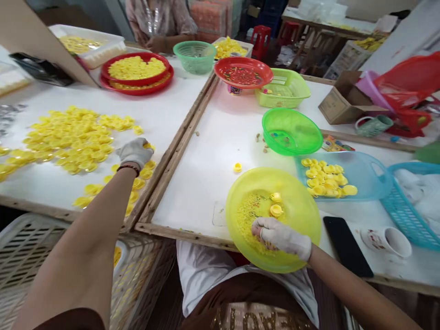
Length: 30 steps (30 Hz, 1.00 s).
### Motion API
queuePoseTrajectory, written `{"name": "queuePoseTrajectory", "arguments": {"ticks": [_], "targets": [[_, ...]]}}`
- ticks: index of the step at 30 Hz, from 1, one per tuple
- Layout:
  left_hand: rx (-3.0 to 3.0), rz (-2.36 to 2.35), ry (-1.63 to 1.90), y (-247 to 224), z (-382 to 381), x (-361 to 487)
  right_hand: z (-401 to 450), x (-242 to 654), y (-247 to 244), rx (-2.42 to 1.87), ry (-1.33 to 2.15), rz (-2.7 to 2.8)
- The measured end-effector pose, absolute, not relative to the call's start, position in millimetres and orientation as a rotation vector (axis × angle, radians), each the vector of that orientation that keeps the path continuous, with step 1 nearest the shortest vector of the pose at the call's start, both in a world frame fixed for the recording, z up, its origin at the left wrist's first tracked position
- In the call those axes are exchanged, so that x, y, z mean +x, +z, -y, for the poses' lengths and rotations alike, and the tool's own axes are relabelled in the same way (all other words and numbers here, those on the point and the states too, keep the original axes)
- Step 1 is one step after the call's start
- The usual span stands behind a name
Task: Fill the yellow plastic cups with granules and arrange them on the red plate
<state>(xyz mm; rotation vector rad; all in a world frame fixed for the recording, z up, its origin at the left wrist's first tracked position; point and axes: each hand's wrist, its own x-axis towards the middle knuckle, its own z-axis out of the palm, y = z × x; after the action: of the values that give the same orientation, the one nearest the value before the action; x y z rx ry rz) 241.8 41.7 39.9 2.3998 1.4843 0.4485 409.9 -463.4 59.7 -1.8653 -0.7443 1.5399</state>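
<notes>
My left hand (133, 152), in a pale glove, reaches over the left table. Its fingers are curled round a small yellow plastic cup (148, 146) near the wooden divider. Left of it spreads a large heap of similar yellow cups (70, 135), with more loose ones (92, 189) in front. My right hand (280, 236), gloved with bare fingertips, is inside a yellow basin (237, 188). Those fingers are pinched together over small yellow and coloured bits (252, 213); what they hold is hidden. Two yellow cups (276, 210) lie in the basin beside this hand.
A single yellow cup (237, 167) stands behind the basin. To the right are a blue tray (371, 176) of yellow pieces, a phone (347, 245) and a mug (385, 240). A green bowl (292, 133) stands farther back. Another person (163, 23) sits across the table.
</notes>
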Motion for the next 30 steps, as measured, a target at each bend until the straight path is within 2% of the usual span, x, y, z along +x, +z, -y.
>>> {"name": "queuePoseTrajectory", "arguments": {"ticks": [4, 7, 10, 12, 14, 17, 20, 25, 30], "targets": [[2.364, -1.579, 0.306, 30.7, -49.3, 253.6, 470.1, 427.8, 66.3, -1.349, 1.525, 0.133], [2.457, -1.41, 0.563, 44.1, -19.8, 271.0, 475.8, 447.3, 62.4, -1.107, 1.488, 0.002], [2.571, -0.965, 0.812, 61.2, 46.1, 308.5, 475.6, 462.4, 60.7, -0.92, 1.442, -0.025], [2.628, -0.616, 0.636, 60.6, 97.8, 342.1, 472.2, 466.4, 63.1, -0.878, 1.377, -0.021], [2.621, -0.48, 0.476, 47.4, 142.1, 375.8, 468.3, 465.9, 67.3, -0.874, 1.327, -0.026], [2.522, -0.447, 0.267, 19.6, 179.6, 413.0, 465.0, 461.8, 73.5, -0.858, 1.261, -0.045], [2.289, -0.543, 0.301, 10.5, 186.1, 423.2, 465.5, 460.9, 77.0, -0.862, 1.168, -0.065], [1.972, -0.574, 0.545, 57.0, 200.4, 387.8, 464.7, 465.5, 83.8, -0.93, 1.007, 0.0], [2.026, -0.245, 0.334, 88.5, 273.8, 346.4, 448.8, 457.5, 103.7, -0.983, 0.809, 0.16]]}}
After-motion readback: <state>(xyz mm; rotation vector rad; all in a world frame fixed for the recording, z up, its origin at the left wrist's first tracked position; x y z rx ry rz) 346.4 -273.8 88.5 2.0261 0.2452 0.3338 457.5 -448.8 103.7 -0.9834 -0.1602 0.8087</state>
